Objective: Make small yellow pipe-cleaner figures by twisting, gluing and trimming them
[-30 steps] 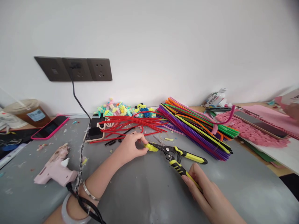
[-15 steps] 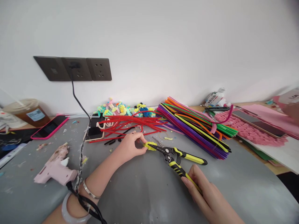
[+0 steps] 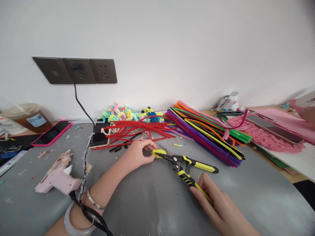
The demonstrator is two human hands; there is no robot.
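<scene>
Between the thumb and fingers of my left hand [image 3: 142,151] is a small piece of yellow pipe cleaner [image 3: 160,152], curled or folded up. My right hand [image 3: 209,193] grips one black-and-yellow handle of the wire-stripping pliers [image 3: 175,160]. The other handle stands free, so the handles are spread. The plier jaws are parted and reach the yellow piece; one dark jaw lies across its front. Exactly how the jaws sit around it is hard to make out. Behind my left hand lie loose red pipe cleaners [image 3: 130,126] and short black bits [image 3: 118,148].
A pink glue gun [image 3: 57,175] lies at the left, its cord crossing my left forearm. Bundled coloured pipe cleaners [image 3: 206,134] sit at the right, small fuzzy figures [image 3: 128,113] by the wall. Phones, a drink cup [image 3: 29,118] and a pink knitted mat [image 3: 268,134] flank the sides.
The view has shifted very slightly. Both hands, the pliers and the yellow pipe cleaner stay nearly in place, with the yellow piece turned a little.
</scene>
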